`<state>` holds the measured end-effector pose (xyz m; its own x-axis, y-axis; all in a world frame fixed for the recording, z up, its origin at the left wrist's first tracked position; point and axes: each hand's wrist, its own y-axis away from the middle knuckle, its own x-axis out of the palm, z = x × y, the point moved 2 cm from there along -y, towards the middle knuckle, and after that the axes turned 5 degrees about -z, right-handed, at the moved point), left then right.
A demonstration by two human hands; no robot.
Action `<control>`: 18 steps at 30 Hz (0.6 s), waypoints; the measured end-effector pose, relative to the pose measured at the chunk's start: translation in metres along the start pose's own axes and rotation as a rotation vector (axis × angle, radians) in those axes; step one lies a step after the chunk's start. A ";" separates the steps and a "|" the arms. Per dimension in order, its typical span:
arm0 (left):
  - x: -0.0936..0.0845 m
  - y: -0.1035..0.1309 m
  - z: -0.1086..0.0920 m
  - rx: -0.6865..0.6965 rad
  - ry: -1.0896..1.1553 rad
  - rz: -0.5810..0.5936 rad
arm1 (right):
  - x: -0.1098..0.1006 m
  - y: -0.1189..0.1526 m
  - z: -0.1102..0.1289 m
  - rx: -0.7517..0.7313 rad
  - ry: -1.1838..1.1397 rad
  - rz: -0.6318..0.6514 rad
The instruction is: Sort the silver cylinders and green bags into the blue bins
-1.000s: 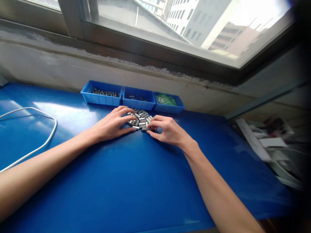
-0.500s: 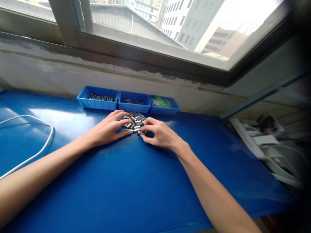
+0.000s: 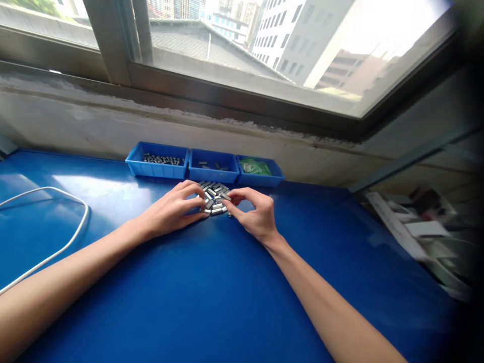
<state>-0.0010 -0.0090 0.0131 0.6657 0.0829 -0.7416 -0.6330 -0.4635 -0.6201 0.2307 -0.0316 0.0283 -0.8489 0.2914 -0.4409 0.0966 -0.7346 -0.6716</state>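
A pile of small silvery metal bars [image 3: 215,190] lies on the blue tabletop between my two hands. My left hand [image 3: 180,205] rests at the pile's left side, its fingers curved and apart, with fingertips against the outer bars. At the right side, my right hand [image 3: 254,207] pinches one small metal bar [image 3: 226,196] between thumb and index finger, just above the pile. The exact kind of these bars is too small to make out.
Three blue bins stand in a row along the wall: a left bin [image 3: 157,170] with screw-like metal parts, a middle bin [image 3: 214,175] with a few bars, a right bin [image 3: 261,179] with a green bag. A white cable [image 3: 81,227] curves over the table's left side.
My right hand has risen from the pile's near edge and now pinches a bar above it. My left hand stays at the pile's left. The whole view has shifted slightly.
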 end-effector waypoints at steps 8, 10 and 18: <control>0.001 0.000 -0.001 0.007 -0.011 0.027 | 0.004 -0.001 -0.006 0.007 -0.040 -0.060; 0.001 -0.001 -0.002 0.016 -0.020 0.034 | 0.006 0.001 -0.010 0.077 -0.068 -0.066; -0.004 -0.001 0.005 -0.172 0.104 -0.115 | 0.013 -0.014 -0.018 0.392 -0.318 -0.020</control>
<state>-0.0047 -0.0042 0.0154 0.7724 0.0569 -0.6325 -0.4796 -0.6006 -0.6397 0.2276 -0.0063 0.0209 -0.9707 0.1513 -0.1865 -0.0714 -0.9234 -0.3773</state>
